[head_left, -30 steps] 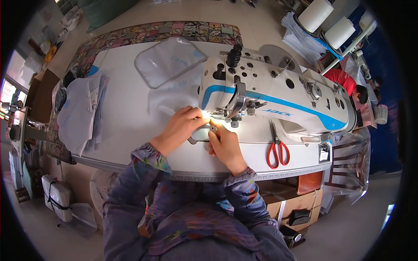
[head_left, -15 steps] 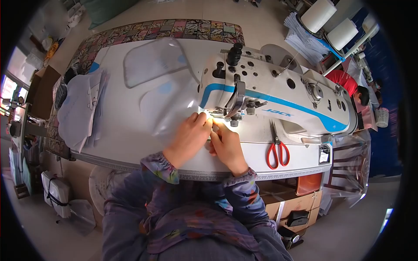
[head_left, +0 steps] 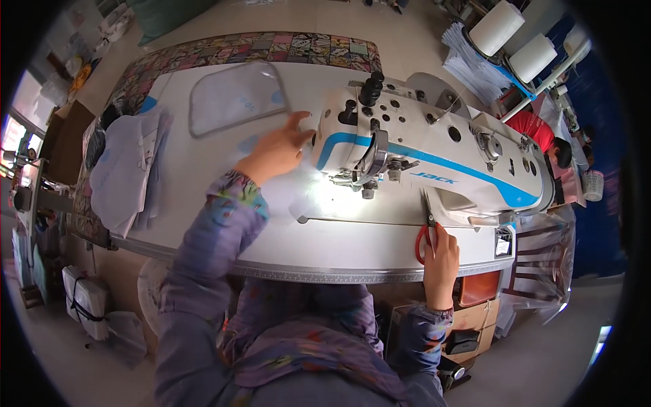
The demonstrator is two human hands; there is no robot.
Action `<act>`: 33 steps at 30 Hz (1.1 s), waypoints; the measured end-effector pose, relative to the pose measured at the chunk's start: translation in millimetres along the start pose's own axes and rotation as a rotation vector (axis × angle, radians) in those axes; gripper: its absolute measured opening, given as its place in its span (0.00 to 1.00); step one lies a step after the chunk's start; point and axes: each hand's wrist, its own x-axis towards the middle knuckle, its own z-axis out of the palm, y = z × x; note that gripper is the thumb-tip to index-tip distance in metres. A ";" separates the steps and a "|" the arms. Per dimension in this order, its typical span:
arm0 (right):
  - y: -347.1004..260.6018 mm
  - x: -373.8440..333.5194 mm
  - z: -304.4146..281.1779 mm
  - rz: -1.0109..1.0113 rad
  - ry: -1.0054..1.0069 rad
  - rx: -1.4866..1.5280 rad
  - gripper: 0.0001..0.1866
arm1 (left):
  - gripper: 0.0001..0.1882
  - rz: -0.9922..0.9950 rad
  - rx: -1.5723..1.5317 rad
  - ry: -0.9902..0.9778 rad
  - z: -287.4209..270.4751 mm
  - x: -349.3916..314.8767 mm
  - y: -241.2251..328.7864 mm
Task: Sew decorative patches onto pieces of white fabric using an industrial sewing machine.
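My left hand (head_left: 274, 152) reaches over the table at the left end of the white and blue sewing machine (head_left: 420, 152), its thumb and forefinger spread apart. Just beyond it lies a see-through rounded panel with a grey edge (head_left: 237, 102); any contact between them is hard to make out. Over at the right, my right hand (head_left: 443, 261) closes on the red handles of a pair of scissors (head_left: 423, 243), which rest on the table with their blades pointing away from me. Under the needle area, the machine's lamp lights the tabletop brightly.
A stack of pale cut panels (head_left: 125, 169) lies at the table's left. White thread cones (head_left: 497, 28) stand at the far right. Along the near edge runs a ruler strip (head_left: 325, 275). A person in red (head_left: 532, 129) is beyond the machine.
Both hands have left the needle area. The left has moved up and left toward the see-through panel; the right has gone right and taken hold of the scissors. The panel has shifted slightly.
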 end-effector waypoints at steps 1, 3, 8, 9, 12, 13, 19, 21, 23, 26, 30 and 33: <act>2.3 -2.3 2.6 -0.002 0.000 -0.002 0.23 | 0.19 0.023 0.033 -0.103 -0.1 2.6 -1.6; 3.8 -4.5 6.8 0.011 -0.047 -0.054 0.28 | 0.18 0.113 0.145 -0.098 -17.1 2.0 -21.7; -29.2 -1.3 -8.9 0.016 -0.224 0.380 0.28 | 0.11 0.088 0.218 -0.222 -95.1 -53.2 -68.9; -43.5 -3.4 -13.1 0.119 -0.395 0.716 0.28 | 0.07 0.016 0.268 -0.218 -111.8 -68.4 -80.7; -87.1 -14.1 -5.2 0.067 -0.741 1.469 0.30 | 0.10 -0.233 0.069 -0.261 -153.2 -88.1 -64.7; -107.9 -16.6 1.3 0.040 -0.856 1.507 0.33 | 0.13 -0.412 -0.183 -0.292 -165.2 -96.6 -56.8; -254.8 -21.1 38.5 -0.127 -1.204 1.767 0.27 | 0.13 -0.409 -0.607 -0.035 -151.0 -126.5 -35.3; -292.9 -20.7 48.3 -0.004 -1.158 1.755 0.23 | 0.16 -0.325 -0.597 0.019 -146.8 -129.7 -29.9; -317.0 -17.5 60.6 -0.047 -1.048 1.730 0.25 | 0.15 -0.270 -0.468 0.069 -142.3 -134.3 -31.3; -331.8 -14.7 64.6 -0.072 -0.907 1.701 0.26 | 0.13 -0.265 -0.458 0.126 -139.0 -142.5 -29.6; -321.4 -19.4 66.1 -0.034 -0.836 1.676 0.22 | 0.09 -0.309 -0.322 0.152 -135.0 -148.7 -12.4; -291.6 -29.4 42.6 0.018 -0.814 1.612 0.21 | 0.15 -0.112 -0.116 0.468 -115.7 -181.4 11.3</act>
